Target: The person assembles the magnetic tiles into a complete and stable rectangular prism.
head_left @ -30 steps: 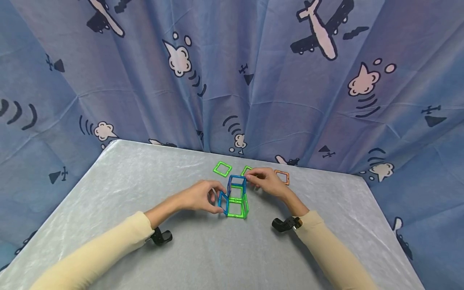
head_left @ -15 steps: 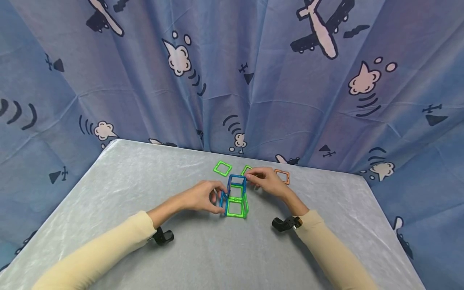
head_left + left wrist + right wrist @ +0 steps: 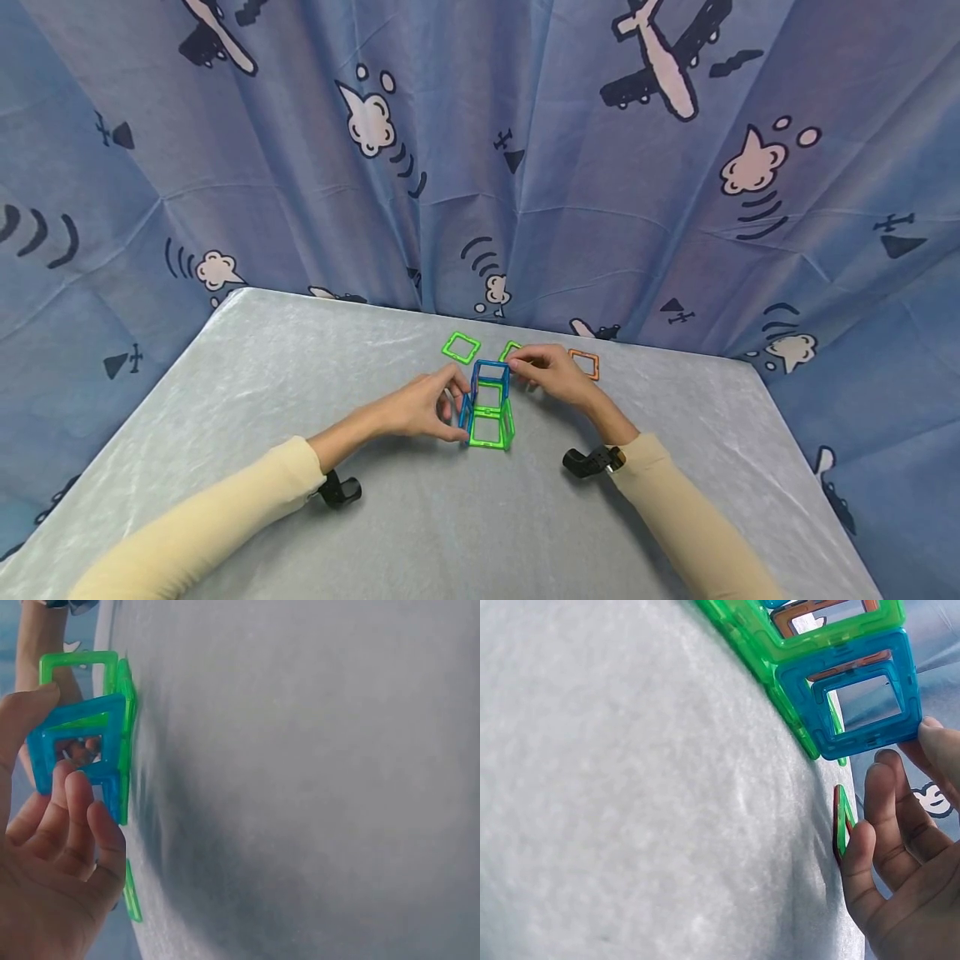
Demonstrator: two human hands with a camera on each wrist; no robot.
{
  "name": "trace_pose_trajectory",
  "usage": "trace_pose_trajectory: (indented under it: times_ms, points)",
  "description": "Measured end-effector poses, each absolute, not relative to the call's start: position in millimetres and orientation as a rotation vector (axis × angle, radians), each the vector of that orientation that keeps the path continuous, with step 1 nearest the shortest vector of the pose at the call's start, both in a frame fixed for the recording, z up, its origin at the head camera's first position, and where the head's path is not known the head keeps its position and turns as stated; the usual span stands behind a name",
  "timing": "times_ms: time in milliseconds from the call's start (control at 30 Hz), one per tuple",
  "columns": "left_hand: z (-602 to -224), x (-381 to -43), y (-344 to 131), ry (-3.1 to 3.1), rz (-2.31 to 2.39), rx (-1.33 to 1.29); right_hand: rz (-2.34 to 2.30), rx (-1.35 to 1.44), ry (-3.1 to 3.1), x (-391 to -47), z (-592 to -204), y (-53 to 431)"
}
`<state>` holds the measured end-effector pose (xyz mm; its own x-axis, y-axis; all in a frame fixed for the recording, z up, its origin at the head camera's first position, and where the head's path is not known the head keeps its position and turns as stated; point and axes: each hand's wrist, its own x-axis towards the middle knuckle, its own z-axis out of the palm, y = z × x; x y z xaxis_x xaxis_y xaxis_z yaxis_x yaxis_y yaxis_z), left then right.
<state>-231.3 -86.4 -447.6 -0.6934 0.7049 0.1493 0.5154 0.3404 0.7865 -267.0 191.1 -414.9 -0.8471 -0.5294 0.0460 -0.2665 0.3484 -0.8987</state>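
Note:
In the head view, a small structure of square magnetic tiles stands on the table. Two green tiles (image 3: 487, 446) lie flat as its base, and another green tile (image 3: 511, 425) stands at the right. Blue tiles (image 3: 491, 363) form a box over the far part. My left hand (image 3: 420, 407) pinches a blue tile (image 3: 112, 742) between thumb and fingers, upright at the near base tile's left side. The thumb and index finger of my right hand (image 3: 553, 373) pinch the far right edge of a blue tile (image 3: 911, 690); its other fingers are loosely curled.
Behind the structure lie a loose green tile (image 3: 456, 359), another green tile (image 3: 512, 344) partly hidden by my right hand, and an orange tile (image 3: 598, 367). The grey-white cloth table (image 3: 465, 525) ends at a blue patterned curtain (image 3: 450, 208).
My left hand has moved slightly right, and its blue tile has swung from leaning outward to nearly upright against the base's left side. The right hand stays at the blue box.

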Motion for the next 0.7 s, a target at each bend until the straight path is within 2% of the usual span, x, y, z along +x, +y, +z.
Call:
trace_pose_trajectory:
  times_ms: [700]
  points:
    - [-451.3, -228.4, -82.2, 2.225, 1.433, 1.106, -1.501, -0.731, 2.361, -268.8, -415.9, 191.2]
